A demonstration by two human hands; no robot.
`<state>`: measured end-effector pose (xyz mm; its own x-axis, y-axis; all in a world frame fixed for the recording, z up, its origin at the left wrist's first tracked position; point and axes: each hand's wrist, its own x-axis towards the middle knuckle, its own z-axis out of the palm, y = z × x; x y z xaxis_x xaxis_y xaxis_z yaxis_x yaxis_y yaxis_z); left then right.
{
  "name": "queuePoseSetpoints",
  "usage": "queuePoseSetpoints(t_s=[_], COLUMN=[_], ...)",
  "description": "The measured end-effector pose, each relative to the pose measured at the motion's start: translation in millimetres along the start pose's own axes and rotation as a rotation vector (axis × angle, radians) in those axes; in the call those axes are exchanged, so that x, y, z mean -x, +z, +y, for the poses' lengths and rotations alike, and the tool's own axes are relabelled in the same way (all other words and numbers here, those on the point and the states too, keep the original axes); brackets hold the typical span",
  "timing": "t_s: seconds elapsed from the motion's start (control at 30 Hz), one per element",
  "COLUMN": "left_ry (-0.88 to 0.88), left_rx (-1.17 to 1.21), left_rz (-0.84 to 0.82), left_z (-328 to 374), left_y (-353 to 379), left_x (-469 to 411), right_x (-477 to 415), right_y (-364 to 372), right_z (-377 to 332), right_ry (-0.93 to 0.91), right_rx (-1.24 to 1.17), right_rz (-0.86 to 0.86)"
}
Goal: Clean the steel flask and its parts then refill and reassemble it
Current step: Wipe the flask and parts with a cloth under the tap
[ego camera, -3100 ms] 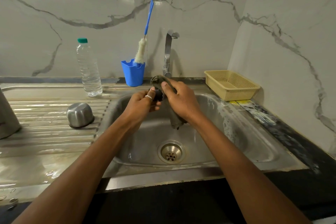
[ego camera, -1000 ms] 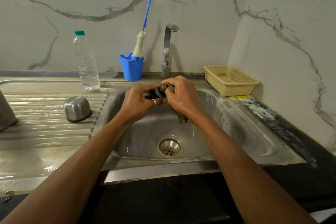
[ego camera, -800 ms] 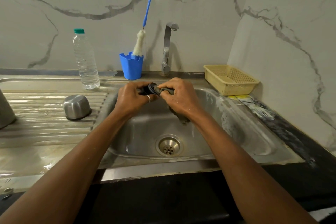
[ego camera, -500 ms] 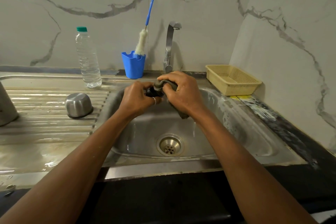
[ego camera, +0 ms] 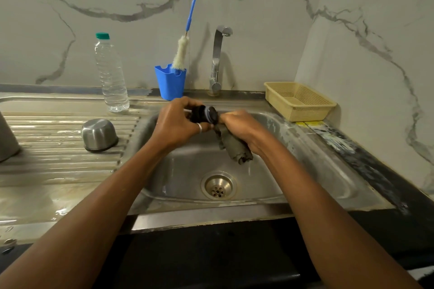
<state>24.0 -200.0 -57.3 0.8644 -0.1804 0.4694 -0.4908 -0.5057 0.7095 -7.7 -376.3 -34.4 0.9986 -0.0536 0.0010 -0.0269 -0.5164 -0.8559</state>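
Above the sink point(ego camera: 293, 138), your left hand point(ego camera: 178, 124) grips the small black flask stopper point(ego camera: 206, 114), which is probably light, rigid and wet-slippery, best held round its sides, while your right hand point(ego camera: 237, 124) clutches a soft grey cloth point(ego camera: 234, 145)

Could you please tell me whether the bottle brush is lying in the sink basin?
No, the bottle brush stands in the blue holder on the ledge behind the sink.
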Motion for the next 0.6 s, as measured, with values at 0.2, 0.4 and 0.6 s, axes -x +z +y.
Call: queuePoseSetpoints(t_s=[0.2,0.4,0.6], left_ry=[-0.137,-0.155,-0.03], left_rx=[0.152,0.245,0.192], left_rz=[0.026,-0.08,-0.248], left_z=[-9.3,-13.7,-12.4], left_y=[-4.4,-3.2,0.4], left_x=[-2.1,-0.5,0.3], right_x=[2.5,-3.0,-4.8], right_y=[1.3,6.5,6.8], right_z=[-5.5,-0.5,2.6], right_ry=[-0.069,-0.119,-0.135], right_rx=[0.004,0.049,0.028], right_rz=[0.002,0.094,0.179])
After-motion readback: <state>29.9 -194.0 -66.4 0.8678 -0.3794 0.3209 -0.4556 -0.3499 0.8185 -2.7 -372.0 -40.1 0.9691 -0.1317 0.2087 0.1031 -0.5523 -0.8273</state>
